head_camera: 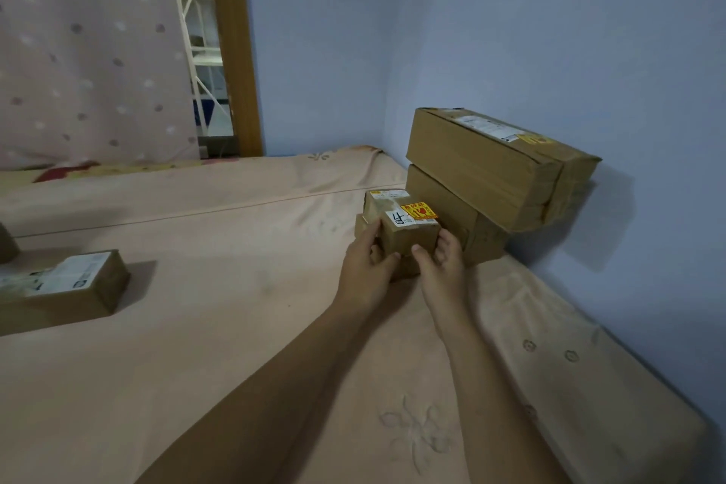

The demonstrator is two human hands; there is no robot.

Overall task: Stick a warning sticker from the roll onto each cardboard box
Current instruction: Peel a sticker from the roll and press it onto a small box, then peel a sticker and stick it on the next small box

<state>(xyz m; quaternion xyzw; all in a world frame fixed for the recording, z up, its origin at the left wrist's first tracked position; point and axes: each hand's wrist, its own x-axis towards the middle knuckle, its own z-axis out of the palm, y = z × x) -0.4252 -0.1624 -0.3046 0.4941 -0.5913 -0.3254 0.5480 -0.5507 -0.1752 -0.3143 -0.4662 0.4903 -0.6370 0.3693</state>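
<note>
Held between both hands above a pink bed, near the blue wall: a small cardboard box, already bearing a yellow-and-red warning sticker on top. Left hand curled round its left side, right hand curled round its right, thumbs in front. Seems to sit on a second small box. Looks light, stiff and taped smooth; probably best gripped by opposite side faces, clear of the sticker. No sticker roll in view.
</note>
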